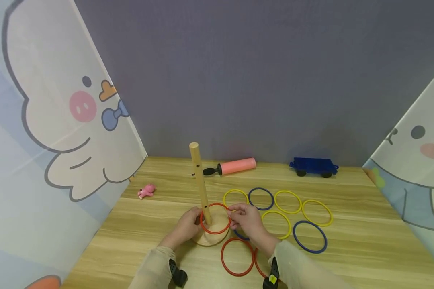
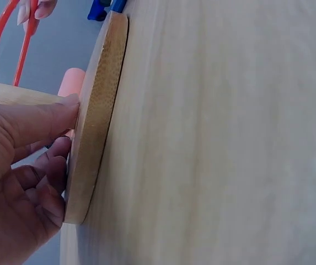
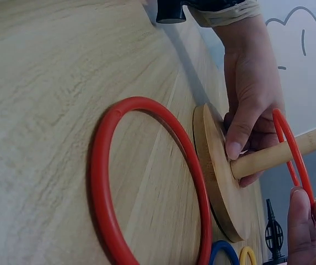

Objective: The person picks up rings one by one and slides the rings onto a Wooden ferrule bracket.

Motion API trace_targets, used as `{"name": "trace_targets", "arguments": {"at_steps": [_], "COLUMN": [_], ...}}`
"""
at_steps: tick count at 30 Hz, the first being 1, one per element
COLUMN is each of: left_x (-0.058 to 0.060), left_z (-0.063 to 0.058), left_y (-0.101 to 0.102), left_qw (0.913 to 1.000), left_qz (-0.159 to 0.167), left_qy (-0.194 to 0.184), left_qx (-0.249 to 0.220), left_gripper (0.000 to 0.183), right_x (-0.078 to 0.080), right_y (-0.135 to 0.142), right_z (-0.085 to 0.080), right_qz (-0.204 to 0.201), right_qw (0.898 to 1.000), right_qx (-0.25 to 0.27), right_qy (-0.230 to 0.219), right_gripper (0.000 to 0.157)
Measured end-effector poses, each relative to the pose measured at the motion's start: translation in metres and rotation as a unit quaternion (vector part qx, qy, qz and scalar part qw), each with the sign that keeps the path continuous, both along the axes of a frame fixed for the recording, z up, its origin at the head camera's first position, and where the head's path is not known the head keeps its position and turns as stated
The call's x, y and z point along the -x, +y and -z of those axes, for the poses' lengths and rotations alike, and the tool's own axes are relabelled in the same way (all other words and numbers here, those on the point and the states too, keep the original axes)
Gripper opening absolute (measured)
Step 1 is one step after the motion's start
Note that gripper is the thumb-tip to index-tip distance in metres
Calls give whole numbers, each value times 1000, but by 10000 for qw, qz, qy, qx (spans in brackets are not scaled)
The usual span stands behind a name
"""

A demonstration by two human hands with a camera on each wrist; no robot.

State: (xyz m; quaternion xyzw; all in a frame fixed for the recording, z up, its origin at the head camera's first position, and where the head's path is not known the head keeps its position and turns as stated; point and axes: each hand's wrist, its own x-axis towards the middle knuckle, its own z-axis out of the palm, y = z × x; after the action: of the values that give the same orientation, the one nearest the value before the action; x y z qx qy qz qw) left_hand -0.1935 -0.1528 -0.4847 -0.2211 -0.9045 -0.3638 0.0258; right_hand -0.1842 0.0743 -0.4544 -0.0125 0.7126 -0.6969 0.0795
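Observation:
A wooden post rises from a round wooden base on the table. My left hand grips the foot of the post, thumb on the near side and fingers curled low by the base. Around the post, above the base, hangs a tilted red ring. The right hand pinches this ring's right edge between thumb and fingers, as the right wrist view also shows. Another red ring lies flat just in front of the base. A further red ring is partly covered by the right forearm.
Several yellow rings and blue rings lie flat to the right. Toward the grey back wall are a pink hand pump with a black end and a blue toy wagon. At left lies a small pink figure.

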Motion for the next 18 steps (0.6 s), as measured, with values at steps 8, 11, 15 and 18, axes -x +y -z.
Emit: {"name": "trace_targets", "arguments": {"at_steps": [8, 11, 15, 18], "left_x": [-8, -12, -17, -19], "left_z": [-7, -7, -6, -7], "left_y": [-4, -7, -9, -11], "left_qw": [9985, 9966, 9923, 9896], "left_qz": [-85, -272, -542, -628], "left_qy": [-482, -542, -612, -530], "left_qx": [261, 558, 933, 1183], "left_gripper": [61, 88, 115, 124], "right_x": [-2, -2, -1, 0], "right_y": [0, -1, -1, -1], "right_z": [4, 4, 7, 9], "right_qz": [-29, -59, -39, -17], "right_qw": [10000, 10000, 10000, 10000], "right_qx": [57, 60, 69, 52], "right_qy": [5, 38, 37, 57], "right_gripper": [24, 24, 23, 23]}}
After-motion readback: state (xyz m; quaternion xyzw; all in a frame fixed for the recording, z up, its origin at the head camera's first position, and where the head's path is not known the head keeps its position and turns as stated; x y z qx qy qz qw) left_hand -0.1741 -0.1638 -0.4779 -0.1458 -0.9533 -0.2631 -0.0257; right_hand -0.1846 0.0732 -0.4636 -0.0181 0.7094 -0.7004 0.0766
